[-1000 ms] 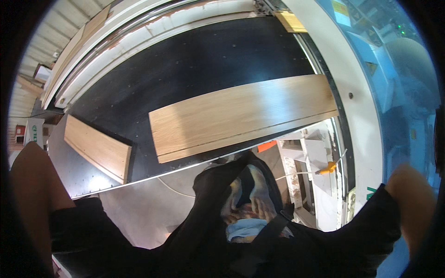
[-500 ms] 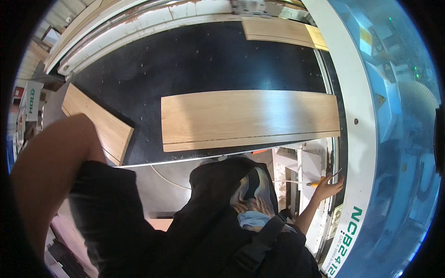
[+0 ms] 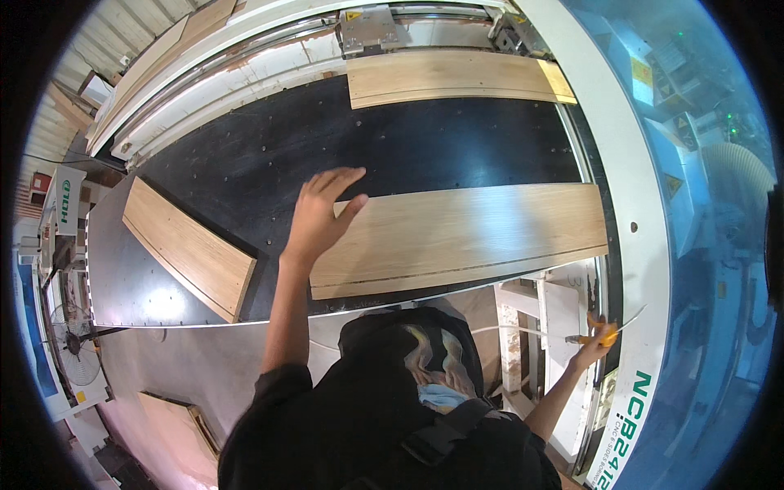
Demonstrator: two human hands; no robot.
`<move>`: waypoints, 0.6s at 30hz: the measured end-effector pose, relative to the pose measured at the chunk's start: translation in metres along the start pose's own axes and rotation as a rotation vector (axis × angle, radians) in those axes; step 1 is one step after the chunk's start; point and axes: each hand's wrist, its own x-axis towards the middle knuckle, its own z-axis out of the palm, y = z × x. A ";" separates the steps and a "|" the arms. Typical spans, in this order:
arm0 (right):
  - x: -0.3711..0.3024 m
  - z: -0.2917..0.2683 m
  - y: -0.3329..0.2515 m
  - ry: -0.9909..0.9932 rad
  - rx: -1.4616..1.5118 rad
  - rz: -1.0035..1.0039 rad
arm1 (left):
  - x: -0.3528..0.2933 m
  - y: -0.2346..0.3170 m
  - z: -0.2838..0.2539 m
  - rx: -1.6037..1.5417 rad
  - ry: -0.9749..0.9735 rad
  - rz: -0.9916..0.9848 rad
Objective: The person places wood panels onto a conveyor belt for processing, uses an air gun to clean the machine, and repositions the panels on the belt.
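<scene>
While the left hand (image 3: 320, 214) is reaching up across the centre of the frame, its fingers (image 3: 339, 181) are spreading wide and flat, holding nothing, with the palm resting at the left end of the long oak-coloured plank (image 3: 461, 237).

Item: that plank is lying flat on the black machine surface (image 3: 245, 163), running from the centre to the right of the frame.
Item: a shorter plank (image 3: 188, 247) is lying angled at centre left, well apart from the hand.
Item: a third plank (image 3: 457, 76) is sitting at the top centre, just below grey clamping fixtures (image 3: 369, 26).
Item: the right hand (image 3: 594, 341), at lower right, is closing its fingers around a small orange-handled tool (image 3: 606, 333); a thin pale line is running from it, and what it is cannot be told.
Item: a white machine frame (image 3: 629, 180) is curving down the right side.

Risk, as a judgement: pressing at one end only, the open hand could be letting the long plank pivot or slide on the smooth surface, skewing it against the edge. The right arm is stretching far aside, so balance could be suffering, and the tool could be slipping from a light grasp.
</scene>
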 end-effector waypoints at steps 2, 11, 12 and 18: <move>0.019 0.031 -0.045 -0.109 0.129 0.032 | -0.013 -0.011 0.010 0.010 -0.039 -0.039; -0.010 0.246 -0.214 -1.008 -0.414 -0.159 | 0.049 -0.015 0.034 0.091 -0.164 0.053; -0.013 0.253 -0.216 -1.045 -0.417 -0.119 | 0.061 -0.012 0.040 0.097 -0.190 0.052; 0.006 0.272 -0.231 -1.104 -0.402 -0.029 | 0.151 -0.016 0.079 0.126 -0.296 0.035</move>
